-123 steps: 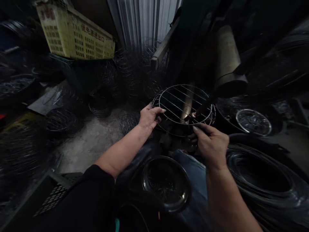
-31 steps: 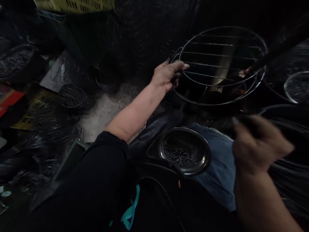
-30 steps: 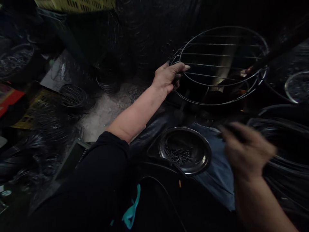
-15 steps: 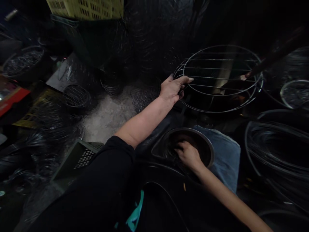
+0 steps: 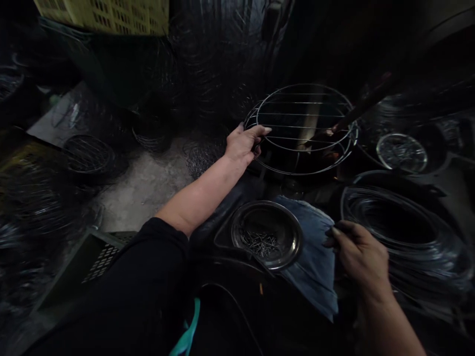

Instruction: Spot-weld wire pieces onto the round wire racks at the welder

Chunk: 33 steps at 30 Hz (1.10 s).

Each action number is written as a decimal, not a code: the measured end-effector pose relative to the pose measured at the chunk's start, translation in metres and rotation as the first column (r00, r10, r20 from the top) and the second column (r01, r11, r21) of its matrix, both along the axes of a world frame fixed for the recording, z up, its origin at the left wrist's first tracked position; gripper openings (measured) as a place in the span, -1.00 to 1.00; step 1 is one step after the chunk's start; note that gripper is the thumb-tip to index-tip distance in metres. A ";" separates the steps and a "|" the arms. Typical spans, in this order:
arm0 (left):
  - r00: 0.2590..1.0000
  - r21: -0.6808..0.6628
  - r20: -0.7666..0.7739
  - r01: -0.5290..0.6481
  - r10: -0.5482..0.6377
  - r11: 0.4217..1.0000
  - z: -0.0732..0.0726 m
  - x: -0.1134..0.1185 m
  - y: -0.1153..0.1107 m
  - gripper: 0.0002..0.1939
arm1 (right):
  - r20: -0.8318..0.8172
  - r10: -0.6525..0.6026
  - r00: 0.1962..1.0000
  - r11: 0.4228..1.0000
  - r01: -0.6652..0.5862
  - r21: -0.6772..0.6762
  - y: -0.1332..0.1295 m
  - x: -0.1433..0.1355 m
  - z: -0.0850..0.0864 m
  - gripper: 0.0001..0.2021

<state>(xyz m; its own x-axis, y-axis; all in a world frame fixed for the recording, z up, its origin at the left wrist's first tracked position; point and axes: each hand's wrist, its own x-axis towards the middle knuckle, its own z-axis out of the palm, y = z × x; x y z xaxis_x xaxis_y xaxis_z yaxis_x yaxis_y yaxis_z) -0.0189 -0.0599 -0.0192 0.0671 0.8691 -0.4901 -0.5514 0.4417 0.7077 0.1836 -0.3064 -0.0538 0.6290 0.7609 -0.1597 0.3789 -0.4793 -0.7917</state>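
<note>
My left hand (image 5: 245, 143) is closed on the near-left rim of a round wire rack (image 5: 304, 114), which has parallel cross wires and a second ring below. A metal bowl (image 5: 291, 215) sits in front of me with a heap of short metal pins (image 5: 261, 242) in it. To the right of the bowl, my right hand (image 5: 361, 254) hovers over the edge of a blue denim cloth (image 5: 315, 267). Its thumb and fingers are pinched together, and whatever is between them is too small or dark to make out.
Beyond the rack's right side a dark rod-like machine part (image 5: 363, 106) reaches in. Coiled wire (image 5: 393, 217) lies at the right, near a dish of small metal pieces (image 5: 403, 153). A green crate (image 5: 70, 277) stands at lower left, a yellow crate (image 5: 107, 15) at the back.
My right hand has come up out of the bowl and moved right, with fingers pinched. The pins in the bowl now show. My left hand keeps its hold on the rack; the view has shifted.
</note>
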 end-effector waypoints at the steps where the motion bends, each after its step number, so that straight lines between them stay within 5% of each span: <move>1: 1.000 -0.002 0.003 0.002 -0.002 1.000 0.001 0.000 0.000 -0.55 | -0.069 0.026 0.997 0.997 -0.031 -0.068 -0.001 0.007 0.004 -0.56; 6: 1.000 -0.009 0.005 -0.010 0.011 1.000 0.004 0.002 0.001 -0.50 | -0.426 0.054 0.903 0.935 -0.196 -0.297 0.006 0.018 0.017 -0.47; 15: 0.999 -0.010 -0.032 -0.003 0.003 1.000 0.012 0.006 -0.003 -0.59 | -0.346 0.014 0.938 0.994 -0.051 -0.097 0.007 0.032 0.000 -0.55; 20: 0.999 0.000 -0.054 -0.005 0.005 1.000 0.009 0.007 -0.002 -0.62 | -0.578 0.007 0.816 1.000 -0.014 -0.008 0.001 0.039 -0.008 -0.51; 24: 0.998 0.003 -0.055 -0.008 0.009 1.000 0.001 0.008 0.001 -0.59 | -0.700 -0.023 0.713 0.993 0.097 0.066 0.003 0.017 -0.005 -0.48; 28: 0.999 0.008 -0.051 -0.016 0.016 1.000 -0.002 0.009 0.001 -0.61 | -0.742 0.057 0.668 0.998 -0.024 0.054 0.005 -0.026 -0.005 -0.45; 33: 0.999 0.029 -0.036 0.002 -0.001 1.000 -0.001 0.006 -0.003 -0.67 | -0.689 -0.036 0.723 0.999 0.023 -0.028 0.004 -0.041 -0.012 -0.39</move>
